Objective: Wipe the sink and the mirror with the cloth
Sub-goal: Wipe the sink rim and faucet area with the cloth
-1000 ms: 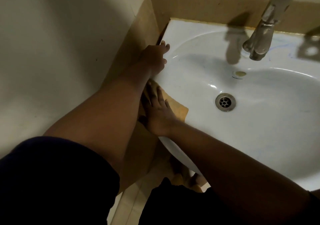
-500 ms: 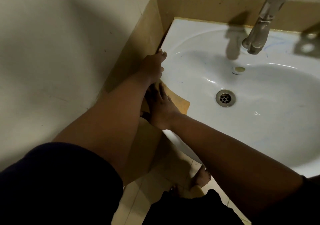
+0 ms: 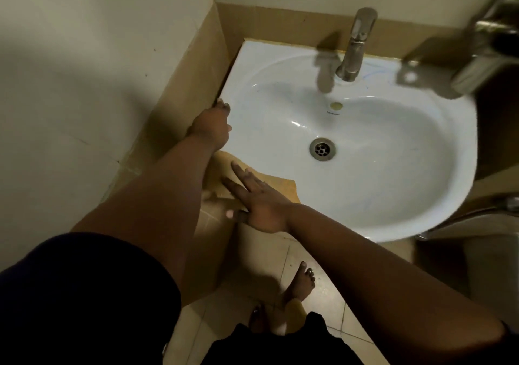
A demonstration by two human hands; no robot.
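Observation:
A white ceramic sink (image 3: 421, 201) fills the middle and right of the view, with a round metal drain (image 3: 322, 149) in its bowl. A yellow-orange cloth (image 3: 283, 186) lies over the sink's near left rim. My right hand (image 3: 258, 196) presses flat on the cloth, fingers spread and pointing left. My left hand (image 3: 213, 124) grips the sink's left edge beside the tiled wall. No mirror is in view.
A metal tap (image 3: 355, 45) stands at the back of the sink. A blurred metal fitting (image 3: 488, 47) juts in at the upper right. Tiled wall (image 3: 182, 83) hugs the sink's left side. My bare feet (image 3: 297, 286) stand on the tiled floor below.
The view has pulled back and shows more of the sink. My right hand has slid the cloth toward the near rim, its fingers spread wider. My left hand still holds the left edge.

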